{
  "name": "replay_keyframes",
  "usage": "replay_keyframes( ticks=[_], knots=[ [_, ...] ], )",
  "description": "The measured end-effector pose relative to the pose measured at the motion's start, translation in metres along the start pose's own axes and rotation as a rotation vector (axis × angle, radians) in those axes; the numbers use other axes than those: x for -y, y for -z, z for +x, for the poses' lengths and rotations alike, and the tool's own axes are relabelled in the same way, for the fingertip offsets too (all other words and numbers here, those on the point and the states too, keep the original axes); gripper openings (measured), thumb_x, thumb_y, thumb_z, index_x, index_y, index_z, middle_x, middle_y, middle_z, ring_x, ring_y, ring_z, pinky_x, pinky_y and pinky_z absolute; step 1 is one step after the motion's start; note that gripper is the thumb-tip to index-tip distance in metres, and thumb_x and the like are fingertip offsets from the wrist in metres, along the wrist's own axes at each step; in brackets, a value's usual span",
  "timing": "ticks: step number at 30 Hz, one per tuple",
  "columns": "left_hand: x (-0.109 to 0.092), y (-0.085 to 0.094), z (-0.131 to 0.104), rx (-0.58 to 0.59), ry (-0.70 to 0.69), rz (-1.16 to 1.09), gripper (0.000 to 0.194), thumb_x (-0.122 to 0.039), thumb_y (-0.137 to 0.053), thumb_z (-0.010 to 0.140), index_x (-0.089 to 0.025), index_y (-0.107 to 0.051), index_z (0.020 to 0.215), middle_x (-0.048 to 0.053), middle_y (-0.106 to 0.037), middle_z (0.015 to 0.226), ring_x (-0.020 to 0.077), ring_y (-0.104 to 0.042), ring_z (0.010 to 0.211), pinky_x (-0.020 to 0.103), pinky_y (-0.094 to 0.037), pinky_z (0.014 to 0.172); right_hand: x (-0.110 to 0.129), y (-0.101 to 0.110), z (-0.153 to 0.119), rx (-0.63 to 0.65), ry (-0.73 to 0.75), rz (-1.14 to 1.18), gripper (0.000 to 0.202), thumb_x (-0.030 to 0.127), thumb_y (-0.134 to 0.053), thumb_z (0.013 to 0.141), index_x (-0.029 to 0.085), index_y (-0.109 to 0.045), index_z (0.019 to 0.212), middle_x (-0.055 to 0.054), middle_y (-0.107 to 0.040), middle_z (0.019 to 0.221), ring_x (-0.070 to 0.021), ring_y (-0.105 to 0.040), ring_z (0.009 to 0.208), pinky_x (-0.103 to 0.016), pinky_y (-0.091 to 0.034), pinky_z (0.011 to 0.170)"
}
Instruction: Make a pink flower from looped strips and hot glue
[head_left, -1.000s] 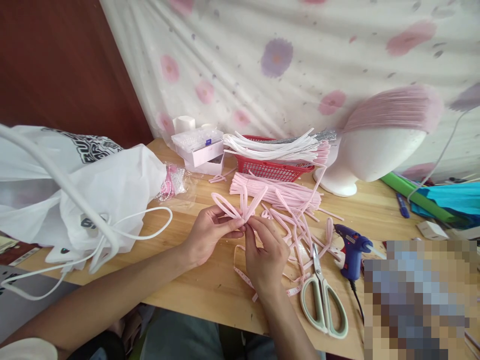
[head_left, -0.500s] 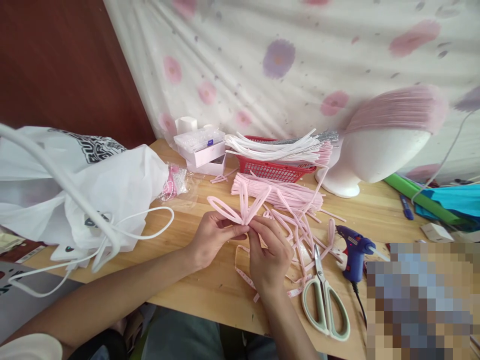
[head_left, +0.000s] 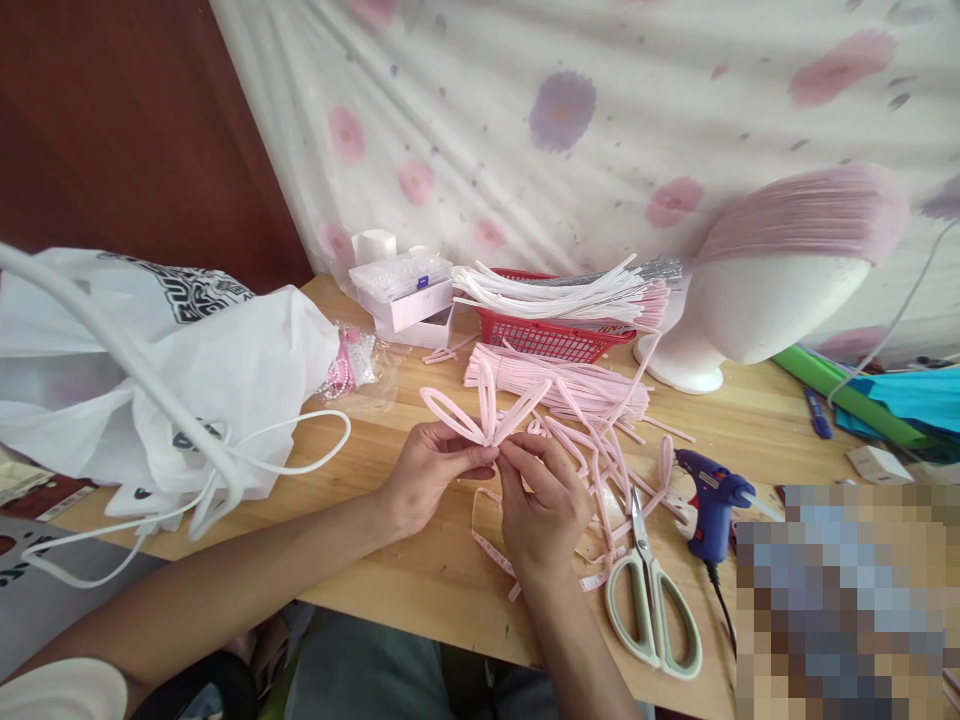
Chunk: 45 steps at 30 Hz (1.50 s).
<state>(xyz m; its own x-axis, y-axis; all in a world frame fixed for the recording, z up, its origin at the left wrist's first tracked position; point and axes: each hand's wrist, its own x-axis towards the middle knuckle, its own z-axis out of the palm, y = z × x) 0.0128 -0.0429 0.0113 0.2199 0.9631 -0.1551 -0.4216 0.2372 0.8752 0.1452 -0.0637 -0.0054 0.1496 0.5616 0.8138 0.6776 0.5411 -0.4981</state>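
L fingers (head_left: 471, 461), R fingers (head_left: 519, 458) pinched on 1 pink pc (head_left: 489, 432), 3 loops (head_left: 489, 405); 1 scissors (head_left: 642, 548)

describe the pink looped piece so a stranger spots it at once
Above the table, find where the left hand meets the right hand. The looped piece rises between them. Unlike the straight-stemmed pink bundle behind, it fans into three loops.

a pink looped piece (head_left: 487, 408), pinched at its base by your left hand (head_left: 426, 475) and right hand (head_left: 544, 505), fans out loops-up on your side of the red basket (head_left: 541, 340), apart from it. of three slender, petal-like loops, you have one spread left of the basket, one pointing at its left end, one slanting toward its middle.
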Motion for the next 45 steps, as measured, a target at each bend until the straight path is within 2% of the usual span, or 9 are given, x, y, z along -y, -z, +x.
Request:
replay_keyframes(
  ticks=[6, 15, 17, 20, 23, 27, 32, 35, 45],
  knots=[
    [-0.001, 0.000, -0.001, 0.011, 0.002, 0.012, 0.026, -0.030, -0.093, 0.060, -0.015, -0.080, 0.078, 0.004, -0.078, 0.081, 0.0135, -0.068, 0.073, 0.025, -0.059, 0.070, 0.000, 0.002, 0.001, 0.000, 0.112, -0.124, 0.016, 0.012, -0.064, 0.092, 0.022, -0.073, 0.084, -0.004, -0.071, 0.082, -0.0152, -0.067, 0.074, -0.028, -0.052, 0.064],
    [-0.003, -0.001, 0.000, -0.016, -0.025, 0.059, 0.028, -0.034, -0.092, 0.060, -0.015, -0.078, 0.074, 0.003, -0.074, 0.074, 0.0112, -0.063, 0.066, 0.020, -0.052, 0.059, 0.000, 0.003, 0.002, 0.025, 0.000, -0.093, 0.010, 0.021, -0.069, 0.090, 0.022, -0.069, 0.079, -0.004, -0.069, 0.082, -0.0172, -0.066, 0.075, -0.030, -0.052, 0.068],
    [-0.003, 0.001, 0.002, -0.029, -0.056, 0.067, 0.027, -0.034, -0.092, 0.062, -0.015, -0.077, 0.074, 0.003, -0.074, 0.072, 0.0106, -0.062, 0.063, 0.019, -0.050, 0.057, 0.000, 0.007, 0.003, 0.100, -0.116, 0.022, 0.005, 0.026, -0.073, 0.086, 0.022, -0.071, 0.083, -0.004, -0.070, 0.085, -0.0170, -0.065, 0.073, -0.031, -0.053, 0.068],
    [-0.004, 0.004, 0.005, -0.036, -0.099, 0.105, 0.026, -0.035, -0.090, 0.064, -0.015, -0.078, 0.074, 0.003, -0.074, 0.070, 0.0114, -0.063, 0.061, 0.020, -0.050, 0.056, -0.002, 0.015, 0.009, 0.240, -0.465, 0.358, 0.022, 0.038, -0.076, 0.083, 0.021, -0.074, 0.096, -0.005, -0.072, 0.089, -0.0165, -0.064, 0.071, -0.032, -0.054, 0.068],
    [-0.005, 0.005, 0.004, 0.006, -0.110, 0.174, 0.024, -0.035, -0.088, 0.067, -0.016, -0.080, 0.078, 0.004, -0.075, 0.068, 0.0137, -0.066, 0.063, 0.022, -0.053, 0.057, -0.003, 0.017, 0.019, 0.248, -0.789, 0.637, 0.034, 0.050, -0.073, 0.083, 0.018, -0.075, 0.094, -0.002, -0.068, 0.076, -0.0144, -0.060, 0.066, -0.029, -0.051, 0.064],
    [-0.005, 0.003, 0.000, 0.050, -0.104, 0.207, 0.024, -0.035, -0.090, 0.066, -0.016, -0.081, 0.080, 0.005, -0.076, 0.071, 0.0158, -0.069, 0.065, 0.026, -0.056, 0.064, -0.002, 0.014, 0.029, 0.265, -0.918, 0.780, 0.029, 0.045, -0.081, 0.077, 0.017, -0.073, 0.074, 0.003, -0.059, 0.060, -0.0085, -0.049, 0.057, -0.022, -0.043, 0.056],
    [-0.005, 0.001, 0.000, 0.047, -0.119, 0.205, 0.026, -0.036, -0.090, 0.066, -0.016, -0.083, 0.081, 0.005, -0.078, 0.073, 0.0162, -0.068, 0.066, 0.028, -0.058, 0.068, 0.006, 0.011, 0.033, 0.169, -1.063, 0.876, 0.027, 0.038, -0.091, 0.062, 0.016, -0.076, 0.071, 0.001, -0.065, 0.060, -0.0096, -0.056, 0.054, -0.023, -0.048, 0.056],
    [-0.005, 0.002, 0.002, 0.028, -0.125, 0.199, 0.026, -0.034, -0.090, 0.064, -0.017, -0.084, 0.081, 0.006, -0.079, 0.078, 0.0163, -0.069, 0.068, 0.029, -0.058, 0.070, 0.009, 0.011, 0.032, 0.140, -1.071, 0.927, 0.025, 0.032, -0.092, 0.059, 0.017, -0.076, 0.071, -0.001, -0.069, 0.064, -0.0105, -0.059, 0.056, -0.024, -0.052, 0.058],
    [-0.004, 0.003, 0.004, 0.032, -0.136, 0.208, 0.025, -0.036, -0.091, 0.063, -0.015, -0.082, 0.073, 0.002, -0.072, 0.063, 0.0111, -0.061, 0.060, 0.023, -0.052, 0.061, 0.014, 0.002, 0.024, 0.061, -0.984, 0.893, 0.020, 0.030, -0.088, 0.069, 0.018, -0.072, 0.068, 0.002, -0.067, 0.063, -0.0092, -0.057, 0.058, -0.023, -0.047, 0.060]
  ],
)
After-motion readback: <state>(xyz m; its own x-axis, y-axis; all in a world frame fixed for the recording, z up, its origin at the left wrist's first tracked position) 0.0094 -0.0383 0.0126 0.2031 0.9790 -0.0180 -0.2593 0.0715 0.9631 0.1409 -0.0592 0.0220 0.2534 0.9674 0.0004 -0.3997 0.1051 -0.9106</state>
